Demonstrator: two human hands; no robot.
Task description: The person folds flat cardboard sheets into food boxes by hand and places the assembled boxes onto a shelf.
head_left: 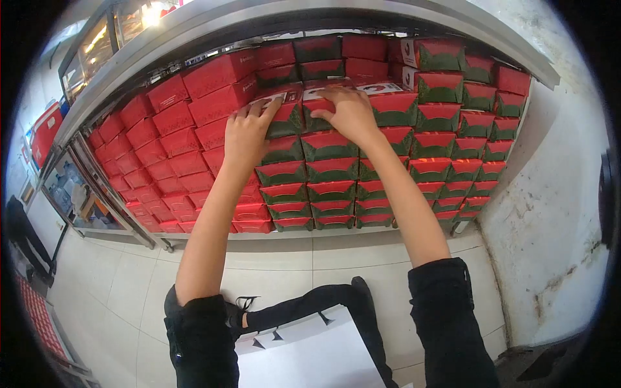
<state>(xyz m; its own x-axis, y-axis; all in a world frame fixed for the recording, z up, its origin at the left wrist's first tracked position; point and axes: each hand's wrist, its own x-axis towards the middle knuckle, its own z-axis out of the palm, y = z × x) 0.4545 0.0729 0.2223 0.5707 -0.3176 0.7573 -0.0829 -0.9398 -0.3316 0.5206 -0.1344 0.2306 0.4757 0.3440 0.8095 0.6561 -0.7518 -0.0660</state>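
Stacked red and green boxes (pixel 331 169) fill the shelf in front of me, with plain red box sides at the left. My left hand (pixel 251 129) rests on the top front of a box (pixel 286 119) near the middle, fingers spread over its upper edge. Just to the right, my right hand (pixel 349 113) lies on the top of the neighbouring box (pixel 319 123), with the thumb apart from the fingers. Both hands touch the boxes without being wrapped round them. A white sheet or flat carton (pixel 310 355) with dark triangular marks lies over my lap.
A metal table edge (pixel 310 14) runs above the stacks. At the right stands a stained white wall (pixel 550 226). A glass-sided cabinet with bottles (pixel 65 191) is at the left. Another person's dark-clothed legs (pixel 29 236) show at the far left, above the tiled floor (pixel 123 278).
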